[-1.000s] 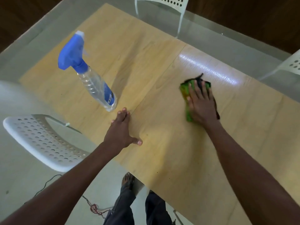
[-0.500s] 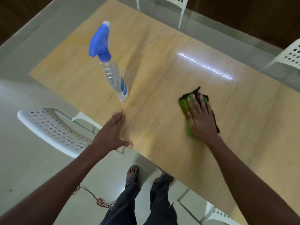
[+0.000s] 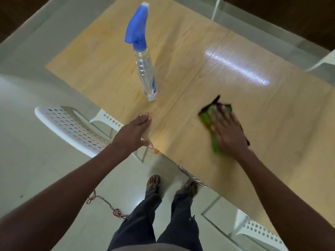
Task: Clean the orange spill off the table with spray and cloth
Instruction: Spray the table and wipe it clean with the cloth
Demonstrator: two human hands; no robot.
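Head view: right hand (image 3: pixel 229 132) pressed flat on green cloth (image 3: pixel 206 118) on bench (image 3: pixel 272 109); left hand (image 3: pixel 132 134) lay released at bench edge near spray bottle (image 3: pixel 145 67).

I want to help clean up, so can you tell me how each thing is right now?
spray bottle: standing upright on the table, nobody holding it
cloth: flat on the table, pressed under the right hand
right hand: fingers straight, pressing the cloth
left hand: flat, resting on the table edge
orange spot: small, at the table edge by the left thumb
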